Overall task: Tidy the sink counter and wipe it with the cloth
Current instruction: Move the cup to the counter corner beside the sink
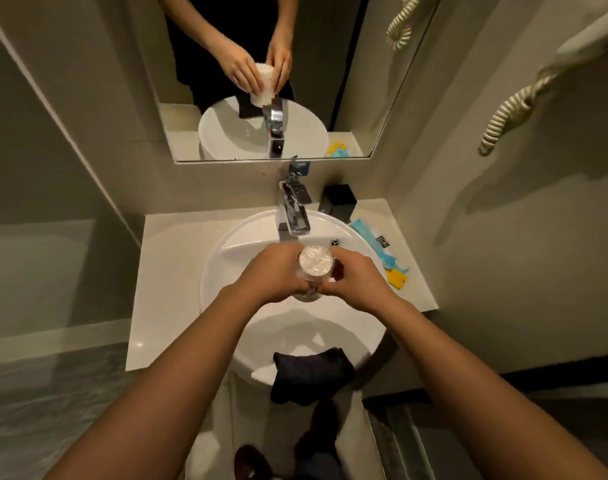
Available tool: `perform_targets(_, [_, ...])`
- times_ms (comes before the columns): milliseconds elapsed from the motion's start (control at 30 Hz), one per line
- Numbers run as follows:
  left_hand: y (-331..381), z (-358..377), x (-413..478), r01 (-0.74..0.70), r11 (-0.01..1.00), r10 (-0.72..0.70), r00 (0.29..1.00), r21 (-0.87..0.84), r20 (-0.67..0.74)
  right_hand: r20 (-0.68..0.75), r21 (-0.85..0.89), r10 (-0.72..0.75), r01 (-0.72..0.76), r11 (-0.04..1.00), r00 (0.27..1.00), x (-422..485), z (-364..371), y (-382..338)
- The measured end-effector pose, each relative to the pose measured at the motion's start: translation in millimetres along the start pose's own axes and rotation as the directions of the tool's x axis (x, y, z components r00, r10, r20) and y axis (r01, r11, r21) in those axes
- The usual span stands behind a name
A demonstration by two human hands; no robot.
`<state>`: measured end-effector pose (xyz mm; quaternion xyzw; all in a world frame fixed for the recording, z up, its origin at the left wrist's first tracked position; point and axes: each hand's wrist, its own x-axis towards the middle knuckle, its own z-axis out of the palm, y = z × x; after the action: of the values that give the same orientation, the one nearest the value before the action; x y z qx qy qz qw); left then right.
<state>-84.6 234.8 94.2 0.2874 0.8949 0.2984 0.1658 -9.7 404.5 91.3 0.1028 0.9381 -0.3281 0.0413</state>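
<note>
Head view shows the left hand (273,273) and the right hand (359,282) both wrapped tight around a small clear round jar with a white top (314,268), held up over the white round sink bowl (233,268). A dark cloth (309,374) hangs over the sink's near edge. Left of the sink the pale counter (171,271) is bare and wide; right of the sink lie a blue and yellow packet (382,252) and a black box (339,200).

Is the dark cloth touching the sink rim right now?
Touching. The head view shows the dark cloth draped over the near rim of the sink, part hanging down outside it, with no gap between them.
</note>
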Motion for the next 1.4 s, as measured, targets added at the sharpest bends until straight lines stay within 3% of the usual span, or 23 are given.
perform_targets(233, [63.6, 29.9, 74.2, -0.145, 0.985, 0.137, 0.986, 0.088, 0.098, -0.082, 0.063, 0.144, -0.139, 0.988, 0.986, 5.7, -57.3, 59.7])
perform_targets(467, [100.8, 44.8, 166.1, -0.180, 0.979, 0.170, 0.979, 0.091, 0.111, -0.162, 0.100, 0.212, -0.198, 0.975, 0.964, 61.4, -104.9, 110.2])
perform_targets(833, [111.1, 77.1, 309.7, -0.066, 0.996, 0.065, 0.998, -0.065, -0.017, -0.246, 0.255, 0.285, -0.221, 0.941, 0.927, 188.1, -137.7, 181.1])
perform_targets(1100, [96.7, 103.1, 372.6, 0.080, 0.973, -0.072, 0.996, -0.218, 0.043, -0.239, 0.310, 0.402, -0.323, 0.894, 0.884, 255.5, -120.2, 221.7])
perform_targets(1400, [76.6, 125.2, 395.2, 0.207, 0.866, -0.153, 0.976, -0.454, 0.154, -0.250, 0.303, 0.476, -0.399, 0.865, 0.843, 290.3, -96.4, 238.9])
